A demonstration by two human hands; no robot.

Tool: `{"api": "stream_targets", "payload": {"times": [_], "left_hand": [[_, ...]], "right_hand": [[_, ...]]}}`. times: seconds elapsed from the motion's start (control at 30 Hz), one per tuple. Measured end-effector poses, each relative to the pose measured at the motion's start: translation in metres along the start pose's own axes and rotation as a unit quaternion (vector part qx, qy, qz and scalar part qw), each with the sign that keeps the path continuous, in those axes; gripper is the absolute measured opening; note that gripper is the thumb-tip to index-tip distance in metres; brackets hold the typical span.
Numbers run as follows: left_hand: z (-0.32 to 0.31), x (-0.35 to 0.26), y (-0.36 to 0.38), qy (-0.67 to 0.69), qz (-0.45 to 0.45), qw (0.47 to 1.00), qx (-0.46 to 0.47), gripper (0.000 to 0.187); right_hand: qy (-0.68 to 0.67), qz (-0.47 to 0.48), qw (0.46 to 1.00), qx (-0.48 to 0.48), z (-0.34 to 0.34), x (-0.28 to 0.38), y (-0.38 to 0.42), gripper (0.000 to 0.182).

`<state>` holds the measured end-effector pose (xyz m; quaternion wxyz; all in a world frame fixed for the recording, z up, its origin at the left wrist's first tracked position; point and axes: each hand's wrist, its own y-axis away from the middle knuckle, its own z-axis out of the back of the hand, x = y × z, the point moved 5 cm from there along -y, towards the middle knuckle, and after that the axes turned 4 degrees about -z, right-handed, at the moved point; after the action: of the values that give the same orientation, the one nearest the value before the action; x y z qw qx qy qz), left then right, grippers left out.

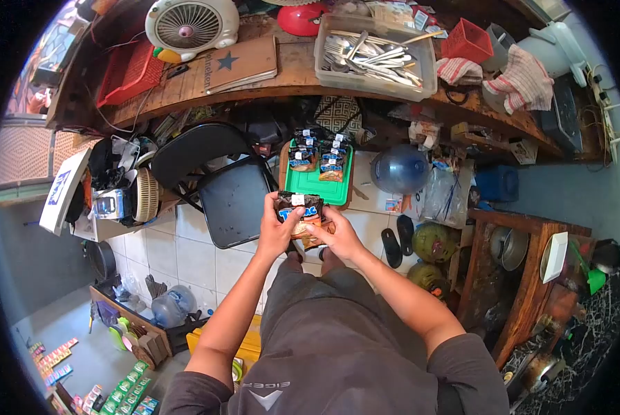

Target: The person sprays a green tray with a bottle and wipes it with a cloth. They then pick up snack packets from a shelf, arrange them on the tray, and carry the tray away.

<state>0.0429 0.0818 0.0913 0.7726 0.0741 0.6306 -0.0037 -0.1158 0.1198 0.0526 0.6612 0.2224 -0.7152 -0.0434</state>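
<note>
In the head view I hold a dark brown and orange packet (299, 213) with blue and white lettering in front of my body. My left hand (276, 232) grips its left side, the thumb lying across the front. My right hand (340, 237) is closed on its lower right side, where a second orange packet edge (315, 240) shows partly behind. Just beyond my hands is a green tray (318, 189). Two stacks of similar dark packets, a left stack (302, 149) and a right stack (332, 160), lie on its far part.
A black folding chair (235, 200) stands left of the tray. On the wooden counter (292, 75) are a cutlery box (377, 57), a fan (191, 24) and a notebook (242, 63). To the right sit a blue water jug (399, 170), sandals (391, 247) and a wooden shelf (486, 270).
</note>
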Motion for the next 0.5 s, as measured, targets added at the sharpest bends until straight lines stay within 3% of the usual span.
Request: {"api": "stream_targets", "payload": {"times": [0.1, 0.3, 0.4, 0.5], "left_hand": [[0.001, 0.007, -0.005, -0.007, 0.024, 0.998, 0.053, 0.041], [0.021, 0.012, -0.005, 0.038, 0.023, 0.992, 0.119, 0.044], [0.04, 0.016, -0.012, 0.016, 0.052, 0.98, 0.192, 0.048], [0.063, 0.012, -0.024, -0.035, 0.065, 0.965, 0.253, 0.048]], "right_hand": [[-0.096, -0.029, 0.995, 0.008, -0.006, -0.007, 0.0, 0.044], [-0.059, -0.033, 0.998, -0.011, -0.018, -0.021, -0.002, 0.044], [0.043, -0.023, 0.998, -0.028, -0.029, -0.014, -0.004, 0.047], [0.009, -0.026, 0.999, -0.039, -0.046, -0.012, -0.011, 0.05]]}}
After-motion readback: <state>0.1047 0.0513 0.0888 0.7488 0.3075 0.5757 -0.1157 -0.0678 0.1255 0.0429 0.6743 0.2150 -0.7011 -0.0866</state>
